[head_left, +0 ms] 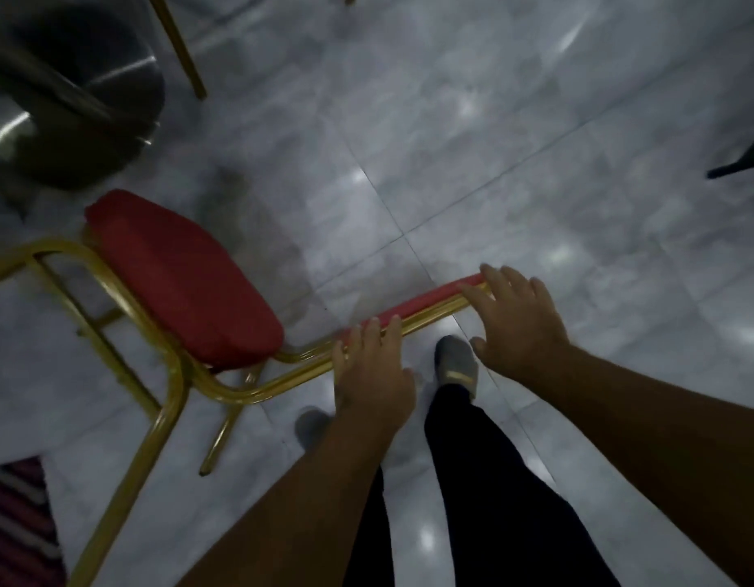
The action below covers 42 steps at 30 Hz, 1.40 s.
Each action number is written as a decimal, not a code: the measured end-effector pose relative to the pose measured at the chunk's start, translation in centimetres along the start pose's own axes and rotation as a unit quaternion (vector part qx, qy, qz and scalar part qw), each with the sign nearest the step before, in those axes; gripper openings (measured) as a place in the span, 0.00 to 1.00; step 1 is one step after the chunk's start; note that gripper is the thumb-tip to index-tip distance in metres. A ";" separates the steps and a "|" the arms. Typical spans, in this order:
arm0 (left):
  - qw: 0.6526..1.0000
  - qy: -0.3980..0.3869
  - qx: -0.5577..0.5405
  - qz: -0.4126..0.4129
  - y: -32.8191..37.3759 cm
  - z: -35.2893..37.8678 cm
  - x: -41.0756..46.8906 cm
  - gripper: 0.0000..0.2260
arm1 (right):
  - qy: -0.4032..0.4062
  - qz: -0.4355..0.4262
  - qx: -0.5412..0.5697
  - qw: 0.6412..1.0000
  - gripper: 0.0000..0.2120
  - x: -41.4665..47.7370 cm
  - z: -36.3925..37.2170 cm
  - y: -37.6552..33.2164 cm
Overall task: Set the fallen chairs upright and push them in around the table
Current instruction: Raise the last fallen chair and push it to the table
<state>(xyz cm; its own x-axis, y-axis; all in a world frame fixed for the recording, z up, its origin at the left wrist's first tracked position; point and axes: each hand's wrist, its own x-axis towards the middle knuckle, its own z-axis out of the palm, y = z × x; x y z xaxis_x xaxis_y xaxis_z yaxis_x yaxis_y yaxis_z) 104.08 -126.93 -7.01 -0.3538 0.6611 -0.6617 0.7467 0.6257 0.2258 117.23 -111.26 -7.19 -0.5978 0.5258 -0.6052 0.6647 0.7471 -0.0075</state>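
Observation:
A chair with a red seat cushion (pixel 180 281) and a gold metal frame (pixel 155 425) lies tipped on the grey tiled floor, its legs pointing to the lower left. Its red backrest (pixel 426 300) shows edge-on, running from the seat up to the right. My left hand (pixel 371 370) is curled over the backrest's gold rail near the seat. My right hand (pixel 515 319) rests on the far end of the backrest with its fingers spread. My feet stand just behind the backrest.
A round shiny metal pedestal (pixel 70 99) stands at the top left, with another chair's gold leg (pixel 176 44) beside it. A black stand foot (pixel 743 158) pokes in at the right edge. A striped rug (pixel 15 523) lies at the bottom left.

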 end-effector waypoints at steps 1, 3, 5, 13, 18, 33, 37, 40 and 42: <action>1.000 0.000 0.000 -0.003 0.7 1.0 1.8 0.34 | -0.004 -0.013 -0.012 1.000 0.40 1.7 1.3 0.8; 1.000 0.002 0.001 -0.006 2.1 2.9 5.3 0.34 | -0.010 -0.035 -0.037 0.999 0.40 4.8 3.9 2.2; 1.000 -0.007 -0.003 -0.015 2.9 4.7 8.4 0.34 | -0.019 -0.062 -0.047 0.997 0.39 7.5 6.5 3.1; 0.998 -0.046 -0.012 -0.043 3.7 7.7 12.4 0.30 | 0.048 -0.203 0.057 0.976 0.20 11.6 9.1 5.1; 0.997 -0.032 -0.029 -0.058 3.3 5.8 8.0 0.28 | -0.008 -0.231 -0.013 0.973 0.18 7.7 4.9 3.4; 0.968 0.194 -0.155 -0.040 -1.7 -7.0 -18.8 0.19 | 0.122 -0.346 0.141 0.919 0.17 -15.5 -13.3 -8.8; 0.940 0.293 -0.177 -0.008 -7.2 -8.4 -26.0 0.22 | 0.141 -0.373 0.137 0.907 0.29 -19.5 -14.5 -10.5; 0.909 0.361 -0.207 -0.014 -11.2 -7.7 -30.8 0.21 | 0.139 -0.337 0.125 0.923 0.39 -20.8 -13.2 -11.0; 0.890 0.388 -0.236 -0.030 -13.6 -6.2 -33.8 0.22 | 0.124 -0.348 0.113 0.922 0.43 -22.2 -12.5 -12.6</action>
<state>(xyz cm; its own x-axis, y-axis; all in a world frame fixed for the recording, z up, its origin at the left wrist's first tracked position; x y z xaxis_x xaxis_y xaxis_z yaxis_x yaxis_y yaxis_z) 102.36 -155.18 16.70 -0.8044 0.5933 -0.0302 0.4582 0.6520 0.6041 116.52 -127.21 16.31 -0.9804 0.0496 -0.1908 0.1419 0.8495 -0.5081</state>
